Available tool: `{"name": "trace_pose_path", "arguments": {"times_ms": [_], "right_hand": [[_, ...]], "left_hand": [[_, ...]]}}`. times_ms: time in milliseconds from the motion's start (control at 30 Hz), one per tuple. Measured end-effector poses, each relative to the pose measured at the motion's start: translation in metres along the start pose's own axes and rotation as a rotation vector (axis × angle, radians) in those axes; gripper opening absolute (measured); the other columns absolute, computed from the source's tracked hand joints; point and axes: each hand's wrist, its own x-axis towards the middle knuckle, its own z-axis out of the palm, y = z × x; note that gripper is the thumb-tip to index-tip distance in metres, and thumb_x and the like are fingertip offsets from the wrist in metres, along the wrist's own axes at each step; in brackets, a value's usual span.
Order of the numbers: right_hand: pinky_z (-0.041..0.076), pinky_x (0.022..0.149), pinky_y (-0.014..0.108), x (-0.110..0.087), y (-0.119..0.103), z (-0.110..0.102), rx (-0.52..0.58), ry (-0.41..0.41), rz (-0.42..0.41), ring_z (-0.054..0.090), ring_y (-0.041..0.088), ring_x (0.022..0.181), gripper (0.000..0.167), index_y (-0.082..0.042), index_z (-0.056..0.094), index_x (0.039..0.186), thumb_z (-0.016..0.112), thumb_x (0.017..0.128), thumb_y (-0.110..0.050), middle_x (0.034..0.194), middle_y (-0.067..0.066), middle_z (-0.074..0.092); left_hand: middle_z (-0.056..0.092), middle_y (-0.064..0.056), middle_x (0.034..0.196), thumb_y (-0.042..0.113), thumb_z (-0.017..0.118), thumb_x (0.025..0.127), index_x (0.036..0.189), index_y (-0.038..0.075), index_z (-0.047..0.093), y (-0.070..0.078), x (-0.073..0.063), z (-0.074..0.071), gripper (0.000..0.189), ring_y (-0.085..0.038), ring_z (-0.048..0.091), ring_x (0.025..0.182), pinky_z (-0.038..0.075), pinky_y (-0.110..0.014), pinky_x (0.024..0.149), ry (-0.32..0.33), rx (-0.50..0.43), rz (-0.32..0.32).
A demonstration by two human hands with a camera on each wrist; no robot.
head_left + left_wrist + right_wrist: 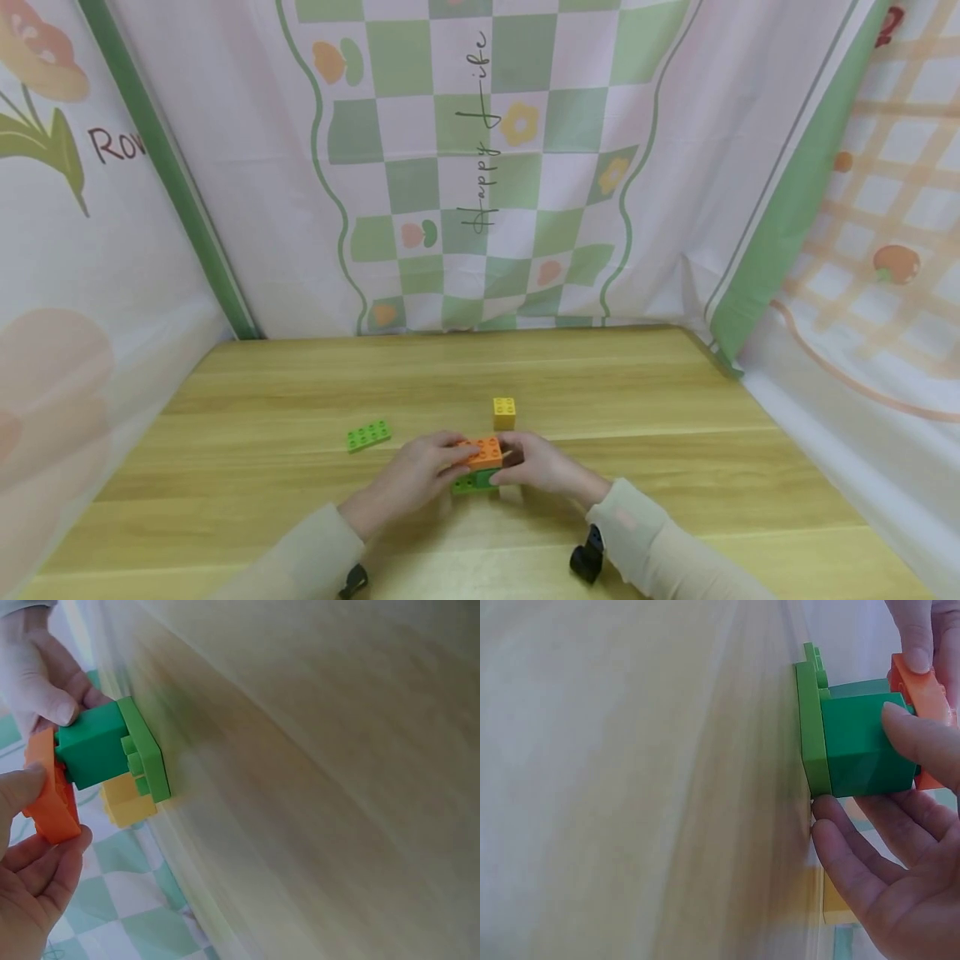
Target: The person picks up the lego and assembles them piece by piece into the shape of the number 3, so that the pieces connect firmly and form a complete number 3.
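My left hand (412, 471) pinches an orange studded brick (54, 787) between thumb and fingers. The brick sits over a dark green block (866, 746), slightly tilted and overhanging to the left in the left wrist view. Whether the two are fully pressed together I cannot tell. That block stands on a light green studded plate (150, 750), which lies on the table; some of the plate's studs show beside the block. My right hand (543, 464) grips the dark green block, its thumb on the near face and its fingers around the far side.
A yellow block (504, 415) stands just behind the hands. Off to the left, another light green studded plate (368, 436) lies flat on the wooden table (300, 383). Patterned curtains (525, 125) enclose the table's back and sides.
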Motion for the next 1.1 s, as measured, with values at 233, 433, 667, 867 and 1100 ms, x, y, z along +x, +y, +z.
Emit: {"name": "trace_pose_path", "arguments": {"times_ms": [233, 433, 667, 867, 1100], "right_hand": [[0.049, 0.084, 0.038, -0.0002, 0.0002, 0.0006, -0.016, 0.006, -0.003, 0.058, 0.024, 0.099, 0.042, -0.003, 0.055, 0.12, 0.07, 0.082, -0.015, 0.11, 0.006, 0.06], [0.049, 0.084, 0.037, -0.0004, -0.0001, 0.0004, -0.024, 0.011, -0.007, 0.058, 0.024, 0.098, 0.042, -0.003, 0.055, 0.119, 0.07, 0.082, -0.015, 0.11, 0.006, 0.061], [0.049, 0.084, 0.038, -0.0009, -0.0009, 0.0001, -0.015, 0.011, 0.009, 0.058, 0.024, 0.098, 0.044, -0.003, 0.054, 0.122, 0.07, 0.082, -0.016, 0.11, 0.007, 0.06], [0.049, 0.083, 0.038, -0.0013, -0.0009, 0.0005, -0.008, 0.008, 0.017, 0.058, 0.024, 0.098, 0.046, -0.003, 0.053, 0.123, 0.07, 0.083, -0.016, 0.11, 0.007, 0.06], [0.048, 0.084, 0.039, -0.0013, -0.0005, 0.0008, -0.009, 0.009, 0.017, 0.058, 0.024, 0.098, 0.047, -0.003, 0.053, 0.124, 0.07, 0.082, -0.015, 0.111, 0.006, 0.06]], "left_hand": [[0.061, -0.012, 0.111, 0.013, 0.066, 0.085, 0.117, 0.011, 0.064, -0.0009, -0.0004, -0.0002, 0.032, -0.02, 0.061, 0.094, 0.05, -0.023, 0.08, 0.034, 0.052, 0.088], [0.061, -0.011, 0.11, 0.011, 0.068, 0.084, 0.117, 0.011, 0.064, -0.0007, 0.0, -0.0002, 0.033, -0.02, 0.061, 0.093, 0.05, -0.023, 0.079, 0.042, 0.067, 0.106], [0.061, -0.013, 0.11, 0.012, 0.066, 0.085, 0.117, 0.01, 0.064, -0.0015, 0.0027, -0.0023, 0.032, -0.02, 0.06, 0.094, 0.05, -0.024, 0.08, -0.001, 0.075, 0.108], [0.061, -0.013, 0.112, 0.014, 0.066, 0.086, 0.117, 0.01, 0.063, -0.0016, 0.0035, -0.0034, 0.032, -0.02, 0.06, 0.096, 0.05, -0.025, 0.081, -0.032, 0.081, 0.092], [0.061, -0.015, 0.11, 0.015, 0.066, 0.086, 0.117, 0.011, 0.063, -0.0002, 0.0034, -0.0031, 0.032, -0.02, 0.061, 0.094, 0.05, -0.022, 0.079, -0.034, 0.176, 0.127]]}}
